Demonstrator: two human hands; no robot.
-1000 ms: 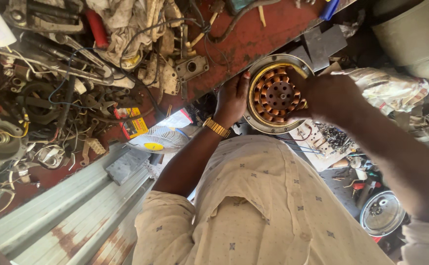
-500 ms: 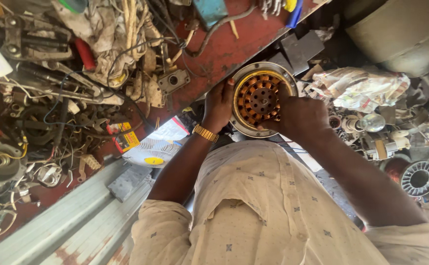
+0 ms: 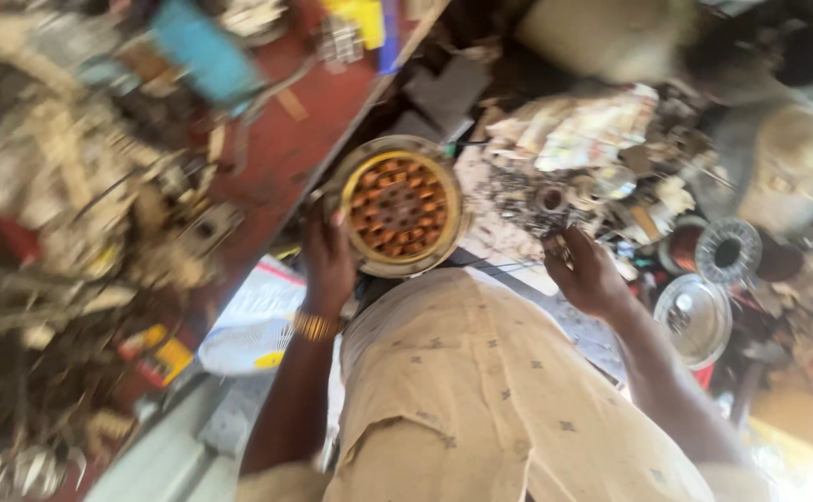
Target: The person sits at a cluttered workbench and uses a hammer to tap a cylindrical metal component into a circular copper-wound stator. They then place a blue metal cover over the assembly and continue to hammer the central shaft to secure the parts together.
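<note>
My left hand [image 3: 329, 256], a gold bracelet [image 3: 314, 325] at its wrist, grips the rim of the round motor stator [image 3: 399, 206] with copper windings, held against my chest beside the red workbench [image 3: 286, 153]. My right hand [image 3: 585, 274] hangs apart, fingers loosely half-curled; whether it pinches anything I cannot tell through the blur. Beyond lie 2 round metal covers [image 3: 696, 318] amid scrap.
</note>
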